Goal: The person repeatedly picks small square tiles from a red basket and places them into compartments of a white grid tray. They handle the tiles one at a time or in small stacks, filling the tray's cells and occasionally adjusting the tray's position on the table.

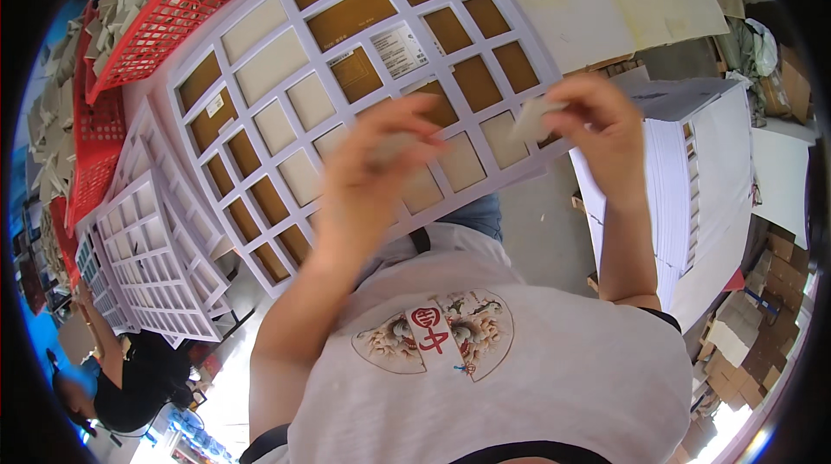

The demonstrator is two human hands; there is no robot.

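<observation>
- Right hand (602, 122) up at the near right corner of the white lattice frame (545, 66), thumb and fingertips closed in a narrow pinch, and there's a small grey card (528, 120) in that grip!
- The card sits to the left of those fingers, gripped by its right end, the rest of it jutting out toward the frame's middle.
- Its long axis looks tilted, running from the fingertips down toward the frame's near edge; a little blur there, so the exact angle is hard to call.
- Right below, beside the thumb, a sliver of brown slot (547, 141) shows in that same corner; next door, leftward, a grey-filled slot (499, 144).
- No contest on reach: the right hand has the card and the corner, the left hand (368, 161) well apart.
- That left hand hovers over the near half, left of the frame's middle, fingers loosely bent and smeared by motion; whether they hold anything, I can't tell.
</observation>
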